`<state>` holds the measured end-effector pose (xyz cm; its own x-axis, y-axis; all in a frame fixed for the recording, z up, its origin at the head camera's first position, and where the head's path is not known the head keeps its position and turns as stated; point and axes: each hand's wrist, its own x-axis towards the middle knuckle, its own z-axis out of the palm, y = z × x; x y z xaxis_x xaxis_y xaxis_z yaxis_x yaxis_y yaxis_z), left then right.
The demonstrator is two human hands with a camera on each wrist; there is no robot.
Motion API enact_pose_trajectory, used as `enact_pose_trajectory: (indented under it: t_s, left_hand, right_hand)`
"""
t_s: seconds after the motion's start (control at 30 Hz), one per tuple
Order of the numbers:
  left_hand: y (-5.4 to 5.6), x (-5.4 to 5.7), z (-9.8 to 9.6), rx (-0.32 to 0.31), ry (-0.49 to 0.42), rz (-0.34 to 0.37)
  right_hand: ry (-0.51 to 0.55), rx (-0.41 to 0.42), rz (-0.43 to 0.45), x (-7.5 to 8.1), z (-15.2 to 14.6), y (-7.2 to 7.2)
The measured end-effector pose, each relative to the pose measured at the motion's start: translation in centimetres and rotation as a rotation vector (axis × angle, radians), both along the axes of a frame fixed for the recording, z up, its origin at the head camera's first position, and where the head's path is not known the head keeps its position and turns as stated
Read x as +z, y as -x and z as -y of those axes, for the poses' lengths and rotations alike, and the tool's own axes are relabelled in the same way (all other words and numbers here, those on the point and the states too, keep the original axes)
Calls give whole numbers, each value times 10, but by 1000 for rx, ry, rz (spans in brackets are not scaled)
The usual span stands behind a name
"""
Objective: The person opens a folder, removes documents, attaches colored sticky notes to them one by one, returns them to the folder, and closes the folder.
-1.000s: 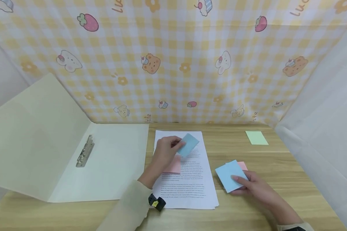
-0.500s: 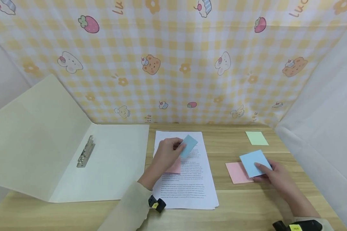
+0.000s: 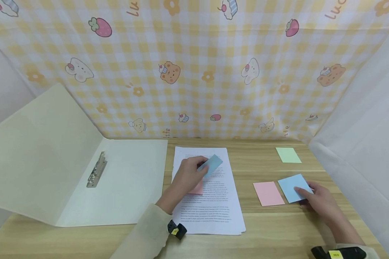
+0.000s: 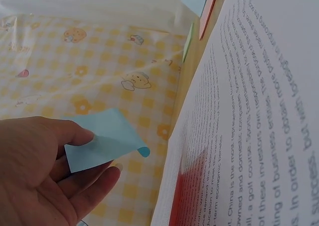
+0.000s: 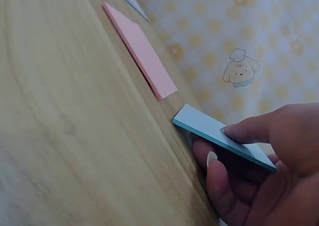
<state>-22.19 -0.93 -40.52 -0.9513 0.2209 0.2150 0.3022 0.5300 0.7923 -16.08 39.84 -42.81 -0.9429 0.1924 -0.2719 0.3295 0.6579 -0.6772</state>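
My left hand pinches a single blue sticky note between thumb and fingers, over the printed sheets. One corner of that note curls. A pink sticky note lies on the top page, partly hidden behind this hand. On the right, my right hand holds a blue sticky note pad, thumb on top and fingers beneath; in the right wrist view the pad is tilted, one edge close to the tabletop. Just left of it a pink sticky note pad lies flat.
A green sticky note pad lies farther back on the wooden table. An open white folder with a metal clip takes up the left side, its cover raised. A checked curtain hangs behind.
My right hand has carried the blue pad rightward, off the pink pad, and lowered it toward the table. The left hand stays over the page; its blue note has turned slightly.
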Motion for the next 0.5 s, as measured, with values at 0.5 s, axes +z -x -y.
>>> enact_pose_trajectory:
  t_s: [0.5]
  left_hand:
    - [-3, 1, 1, -19, 8, 1]
  right_hand:
    - [-484, 190, -45, 10, 21, -11]
